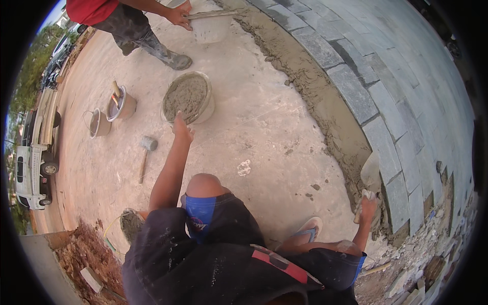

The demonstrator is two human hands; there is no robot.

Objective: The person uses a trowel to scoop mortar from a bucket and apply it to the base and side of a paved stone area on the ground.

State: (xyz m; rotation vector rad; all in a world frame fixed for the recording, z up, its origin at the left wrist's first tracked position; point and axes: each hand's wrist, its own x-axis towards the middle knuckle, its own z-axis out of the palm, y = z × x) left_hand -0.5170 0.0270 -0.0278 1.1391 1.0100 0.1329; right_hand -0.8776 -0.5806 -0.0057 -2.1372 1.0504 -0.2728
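My left hand (182,128) reaches forward and grips the near rim of a bucket (207,109) heaped with grey mortar (187,94). Off to the right, my right hand (367,202) is closed around the handle of a trowel (370,170). The trowel's blade points away from me, over the edge of a wet mortar strip (330,109) and close beside the grey stone pavers (382,147). Mortar smears cover the fingers of the right hand.
A mallet (147,145) lies left of the bucket. Beyond it stand two smaller buckets (128,108) (102,126), one holding tools. At the top, a co-worker's hand (178,18) is at a white tub (211,30). Rubble (406,279) lines the lower right; parked vehicles stand far left.
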